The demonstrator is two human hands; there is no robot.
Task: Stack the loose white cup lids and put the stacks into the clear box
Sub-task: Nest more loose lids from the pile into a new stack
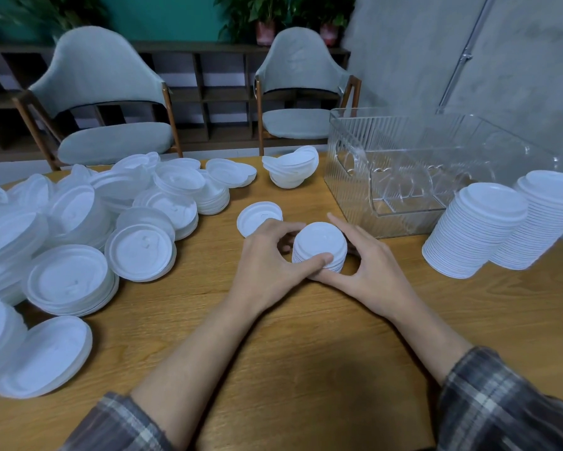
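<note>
Hands: left hand [267, 260] and right hand [372, 271] both grip short lid stack [320, 244]
Clear box [346, 177]: transparent dividers [400, 190] inside

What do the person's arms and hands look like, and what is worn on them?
Both arms wear a checked shirt, grey-brown with pale lines. The left sleeve and the right sleeve end near the elbows, so the forearms are bare. The left hand and the right hand are bare too: no gloves, rings or watch show.
</note>
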